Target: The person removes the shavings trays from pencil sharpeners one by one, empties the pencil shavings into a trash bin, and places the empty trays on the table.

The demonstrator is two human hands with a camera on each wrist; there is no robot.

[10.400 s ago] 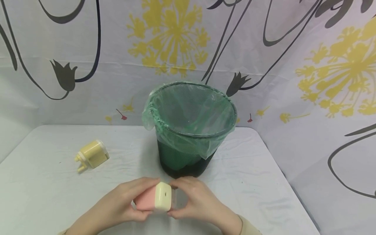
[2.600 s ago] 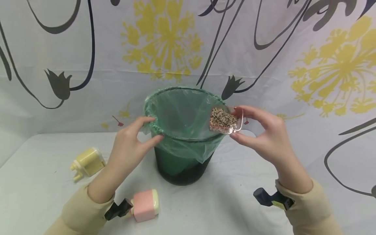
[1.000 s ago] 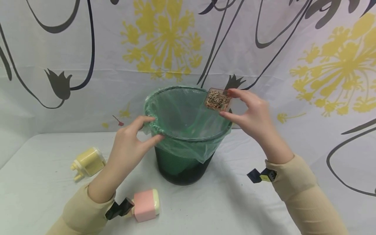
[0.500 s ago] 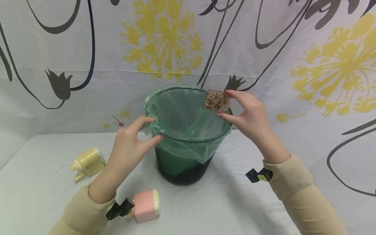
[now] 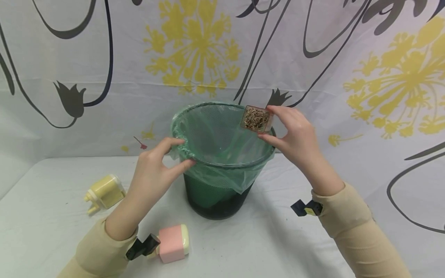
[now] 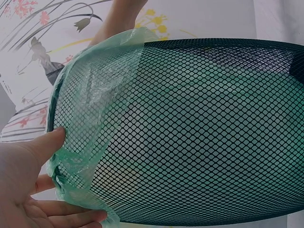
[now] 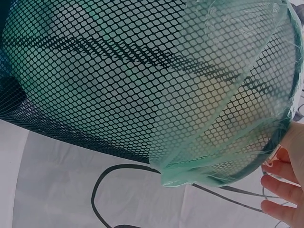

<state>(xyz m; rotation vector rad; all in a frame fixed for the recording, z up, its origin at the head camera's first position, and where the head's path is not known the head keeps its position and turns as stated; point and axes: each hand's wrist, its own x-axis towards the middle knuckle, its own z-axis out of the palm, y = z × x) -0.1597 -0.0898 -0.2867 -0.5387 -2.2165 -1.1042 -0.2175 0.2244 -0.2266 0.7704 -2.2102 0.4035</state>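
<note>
My left hand (image 5: 153,177) grips the near-left rim of a black mesh waste bin (image 5: 215,197), thumb and fingers on the green bag (image 5: 222,173) that lines it. In the left wrist view the thumb of that left hand (image 6: 23,190) lies against the mesh near the rim. My right hand (image 5: 295,131) pinches a small clear pencil-sharpener drawer (image 5: 256,119) between thumb and fingers, over the bin's right rim. Pencil shavings fill the drawer, its open side facing me. In the right wrist view the bin's rim hides the drawer from the right hand (image 7: 287,185).
A pink hand-crank pencil sharpener (image 5: 171,244) with a cream end lies on the white-covered table (image 5: 243,247), close to my left wrist. Farther left lies a yellow crank sharpener (image 5: 107,191). A patterned cloth (image 5: 139,50) hangs behind the bin.
Earlier both hands held the pink sharpener; it now lies on the table. My right hand has moved the drawer up and left over the bin's rim. My left hand has stayed at the rim lately.
</note>
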